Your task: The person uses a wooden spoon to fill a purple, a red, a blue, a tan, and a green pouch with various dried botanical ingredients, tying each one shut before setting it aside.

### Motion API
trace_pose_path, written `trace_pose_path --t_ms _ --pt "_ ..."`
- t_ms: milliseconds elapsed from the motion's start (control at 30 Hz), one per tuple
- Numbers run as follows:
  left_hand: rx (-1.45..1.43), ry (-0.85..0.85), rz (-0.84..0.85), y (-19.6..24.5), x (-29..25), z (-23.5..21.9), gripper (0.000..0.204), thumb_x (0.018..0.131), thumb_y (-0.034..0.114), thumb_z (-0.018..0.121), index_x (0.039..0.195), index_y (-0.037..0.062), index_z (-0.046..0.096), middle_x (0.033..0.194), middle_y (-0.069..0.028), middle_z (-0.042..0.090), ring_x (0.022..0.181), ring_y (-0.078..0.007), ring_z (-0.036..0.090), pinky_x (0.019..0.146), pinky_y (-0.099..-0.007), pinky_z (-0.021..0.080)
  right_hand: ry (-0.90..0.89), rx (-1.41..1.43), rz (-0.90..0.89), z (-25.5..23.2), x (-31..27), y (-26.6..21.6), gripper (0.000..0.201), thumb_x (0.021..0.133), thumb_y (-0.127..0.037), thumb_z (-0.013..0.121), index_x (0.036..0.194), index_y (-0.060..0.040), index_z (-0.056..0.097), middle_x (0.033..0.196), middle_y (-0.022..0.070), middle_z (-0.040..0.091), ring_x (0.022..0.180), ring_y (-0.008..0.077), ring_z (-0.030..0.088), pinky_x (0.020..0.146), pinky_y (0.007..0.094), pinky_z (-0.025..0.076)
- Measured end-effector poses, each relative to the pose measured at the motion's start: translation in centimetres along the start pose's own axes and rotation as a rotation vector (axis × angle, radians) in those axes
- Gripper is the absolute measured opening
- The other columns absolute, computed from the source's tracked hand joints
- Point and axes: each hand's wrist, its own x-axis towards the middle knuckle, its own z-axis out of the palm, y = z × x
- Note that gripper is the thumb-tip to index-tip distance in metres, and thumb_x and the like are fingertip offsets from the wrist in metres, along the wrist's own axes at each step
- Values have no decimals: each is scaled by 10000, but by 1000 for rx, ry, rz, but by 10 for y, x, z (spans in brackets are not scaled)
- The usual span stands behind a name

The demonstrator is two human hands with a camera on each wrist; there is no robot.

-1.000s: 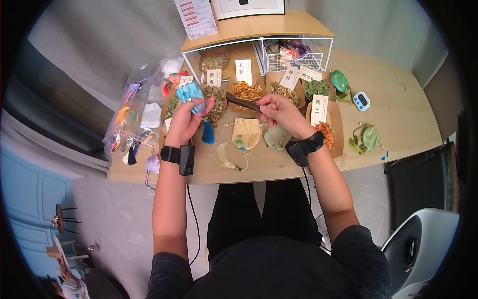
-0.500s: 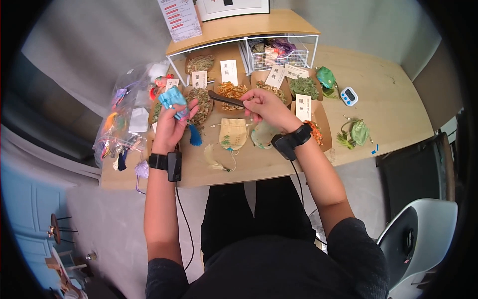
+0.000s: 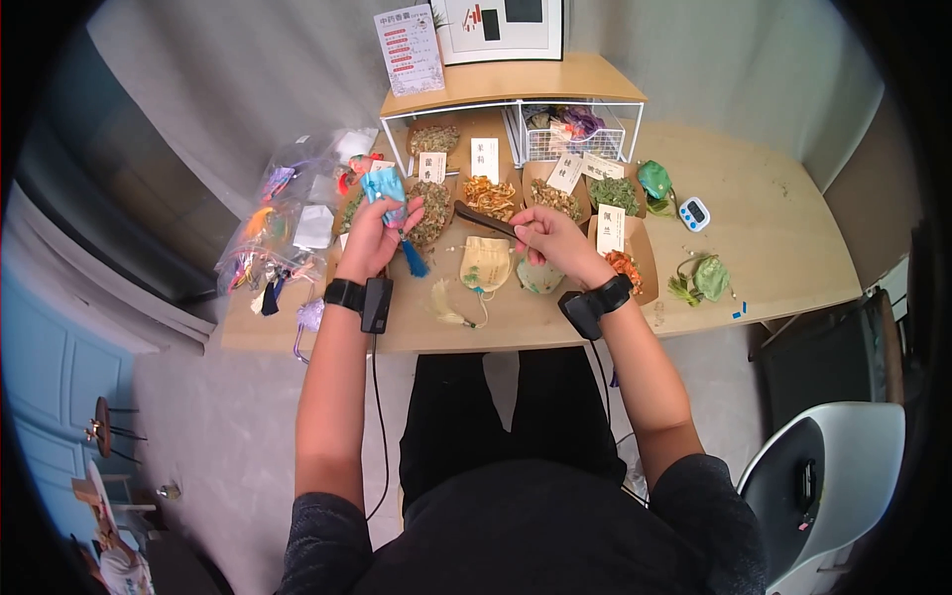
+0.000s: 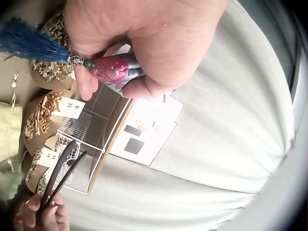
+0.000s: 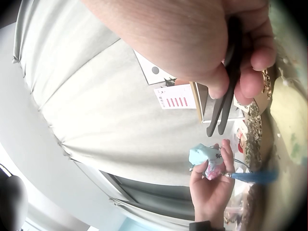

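Note:
A blue and pink pouch (image 3: 385, 188) with a blue tassel (image 3: 414, 260) is gripped in the left hand (image 3: 369, 238), held above the table's left half. The right hand (image 3: 557, 243) pinches dark tongs (image 3: 483, 219), whose tips point left toward the pouch and stay apart from it. In the right wrist view the two tong arms (image 5: 226, 103) are slightly parted with nothing between them. The left wrist view shows the pouch (image 4: 113, 70) between thumb and fingers. Below the hands, a cream pouch (image 3: 486, 264) lies on the table.
Paper trays of dried herbs with labels, such as orange-brown strips (image 3: 489, 196) and green leaves (image 3: 613, 193), line the table before a wooden shelf (image 3: 526, 79). Plastic bags (image 3: 314, 226) lie left; a white timer (image 3: 694, 213) and green pouch (image 3: 711, 278) lie right.
The head view has shifted and tilted up a little. Both hands keep their hold on the pouch and the tongs, with little change relative to the table.

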Motion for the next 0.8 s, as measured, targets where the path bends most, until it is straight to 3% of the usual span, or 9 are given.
trace_pose_path --t_ms 100,267,367,533,633,667,800 --pt "19 -64 1 -1 3 -4 409 904 -26 518 1308 -37 455 1228 -183 585 1158 -362 615 1023 -441 545 26 32 -16 6 -5 10 186 1012 -110 591 1165 -3 592 806 5 664 601 54 561 539 203 441" --pt "-46 -48 43 -3 4 -10 413 893 -56 557 1293 -63 453 1223 -195 573 1145 -343 611 1015 -418 550 59 137 -41 23 -2 29 268 1007 -57 562 1261 28 572 832 1 618 653 57 567 584 217 473" --pt "-64 6 31 1 0 -7 409 894 -54 552 1290 -65 455 1223 -193 562 1151 -348 605 1017 -423 551 30 149 -51 32 4 38 241 994 -33 557 1229 21 569 832 5 608 641 69 563 576 227 469" --pt "-23 44 18 11 -13 4 417 882 -63 545 1289 -71 454 1244 -197 559 1152 -346 601 1032 -434 546 47 227 23 47 17 47 180 992 -64 567 1167 -24 550 769 -23 549 609 73 537 552 232 425" --pt "-29 65 48 14 -25 16 347 894 -56 550 1234 -58 484 1108 -158 583 1036 -318 636 987 -440 575 12 297 40 52 23 48 150 1008 -139 571 1133 -56 573 737 -44 504 556 55 479 497 221 365" --pt "-41 55 58 14 -26 15 398 897 -51 550 1286 -63 468 1123 -166 585 1044 -306 633 971 -420 581 -19 329 39 52 25 50 145 1016 -157 565 1124 -62 581 733 -48 499 548 50 466 491 215 356" --pt "-7 53 25 21 -31 8 316 906 -56 558 1214 -89 493 1189 -186 568 1139 -315 597 1012 -406 558 -100 335 62 58 29 55 194 1051 -234 535 1110 -69 619 712 -63 478 527 33 423 474 200 332"
